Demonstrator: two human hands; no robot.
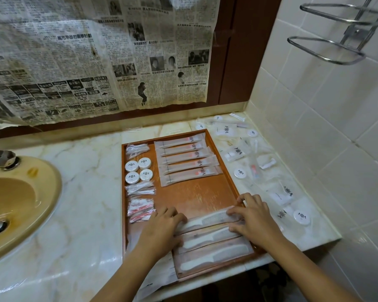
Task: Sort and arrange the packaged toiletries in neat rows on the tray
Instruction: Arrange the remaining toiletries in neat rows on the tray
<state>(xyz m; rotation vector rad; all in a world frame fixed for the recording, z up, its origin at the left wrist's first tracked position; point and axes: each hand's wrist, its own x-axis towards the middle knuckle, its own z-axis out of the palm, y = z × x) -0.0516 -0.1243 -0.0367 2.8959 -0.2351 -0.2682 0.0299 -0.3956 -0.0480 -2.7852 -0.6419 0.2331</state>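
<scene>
Both my hands, left [162, 225] and right [252, 216], lay flat, uncurled, on wrapped combs [210, 221] in tray [205, 192]. Risk: slick wrappers sliding, row skewing.

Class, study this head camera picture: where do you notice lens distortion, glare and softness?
Head view: wide-angle bending curves the tile lines at right and the counter edge; soft glare sheens the marble counter and the clear comb packets under both hands; loose packets right of the tray look soft.

Tray [205, 192]: five long sachets [187, 163], four round tubs [139, 170], three wrapped combs [212, 236].
</scene>
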